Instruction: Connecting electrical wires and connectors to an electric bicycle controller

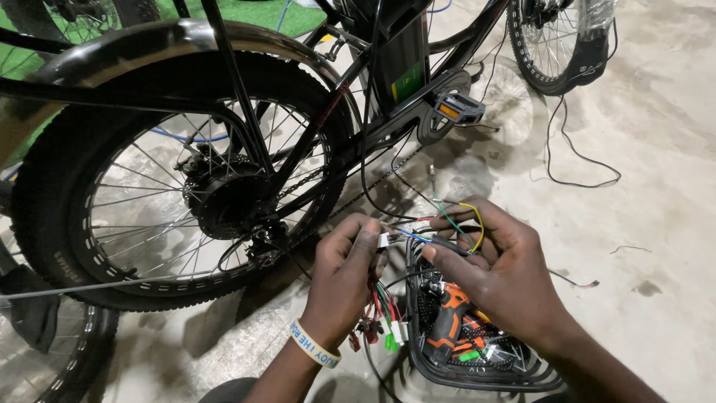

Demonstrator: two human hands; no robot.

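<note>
My left hand (344, 280): pinches a white connector (383, 240) on the coloured wires (447, 220).
My right hand (501, 265): grips those wires.
Below: basket (477, 380) holding an orange drill (447, 325).

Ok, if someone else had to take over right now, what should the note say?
Left hand: pinching a white plug, with a wire bundle hanging below it.
Right hand: holding thin coloured wires beside that plug.
Under the hands: a black basket with an orange drill inside.
Bike's rear wheel stands left, on the concrete floor.
Done: wires gathered up.
Left: loose connectors in the bundle are not joined.
</note>
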